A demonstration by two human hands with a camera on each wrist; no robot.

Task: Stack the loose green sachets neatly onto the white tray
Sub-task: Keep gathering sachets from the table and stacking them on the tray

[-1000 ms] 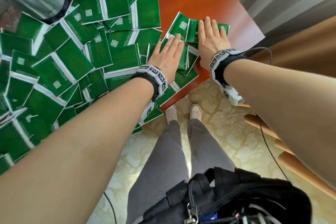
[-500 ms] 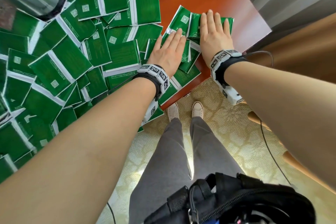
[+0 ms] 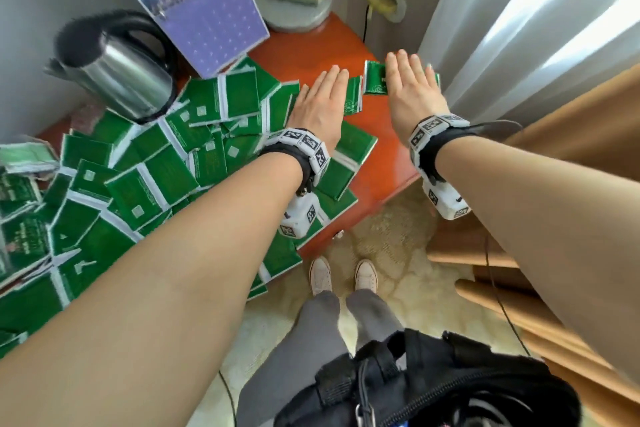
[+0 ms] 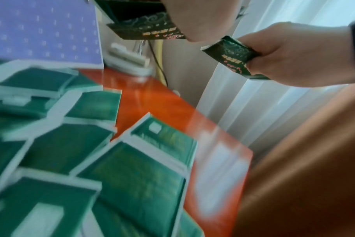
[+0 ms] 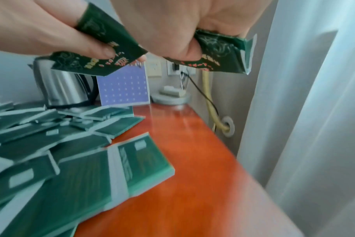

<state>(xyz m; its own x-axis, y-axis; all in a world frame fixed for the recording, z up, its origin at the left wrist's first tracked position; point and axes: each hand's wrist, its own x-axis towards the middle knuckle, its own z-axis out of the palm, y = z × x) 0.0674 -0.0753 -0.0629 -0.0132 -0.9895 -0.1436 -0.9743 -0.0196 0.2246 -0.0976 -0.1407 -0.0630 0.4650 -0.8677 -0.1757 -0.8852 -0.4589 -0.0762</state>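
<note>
Both grips pinch green sachets above the tabletop (image 3: 374,163): my left hand (image 3: 320,107) grips a few sachets (image 3: 353,99), my right hand (image 3: 412,94) another bunch (image 3: 375,81). Loose sachets (image 3: 145,184) are heaped left, blurred in both wrist views. Beyond stand a kettle (image 3: 114,69) and calendar (image 3: 204,7). I see no white tray.

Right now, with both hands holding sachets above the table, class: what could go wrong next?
1. The left hand pinches the left bundle and the right hand the right bundle. Both bundles look loose, so sachets could slip out.
2. The overhanging sachets jut past the table edge under the left forearm. A brush might knock them to the floor.
3. No white tray is in view.
</note>
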